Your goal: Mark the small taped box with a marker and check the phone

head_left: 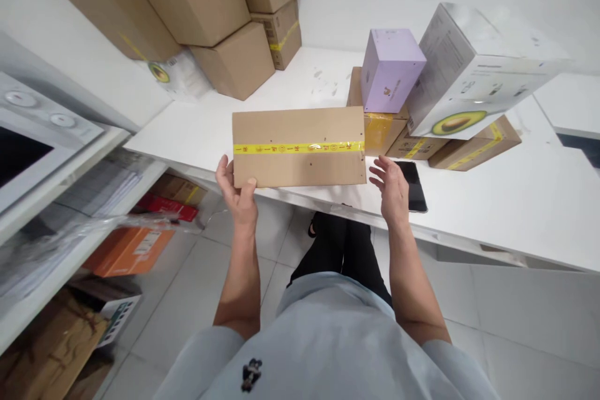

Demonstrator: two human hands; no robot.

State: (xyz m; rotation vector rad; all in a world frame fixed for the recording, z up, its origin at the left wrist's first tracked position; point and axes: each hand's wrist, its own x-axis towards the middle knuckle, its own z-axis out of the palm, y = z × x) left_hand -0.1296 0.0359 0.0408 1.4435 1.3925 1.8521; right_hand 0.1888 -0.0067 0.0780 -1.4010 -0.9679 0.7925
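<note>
A flat brown cardboard box (299, 146) sealed with a strip of yellow printed tape lies at the front edge of the white table (515, 200). My left hand (237, 190) grips its lower left corner, thumb on top and fingers wrapped round the edge. My right hand (392, 190) hovers just off the box's right end, fingers spread and curled, holding nothing. A black phone (415, 186) lies on the table right beside my right hand.
Behind the box stand a lilac box (390, 69), a white box with an avocado picture (473, 69) and taped cartons (469, 150). Stacked brown cartons (206, 6) fill the back left. Shelves with a white appliance (32, 137) and an orange box (126, 250) are left.
</note>
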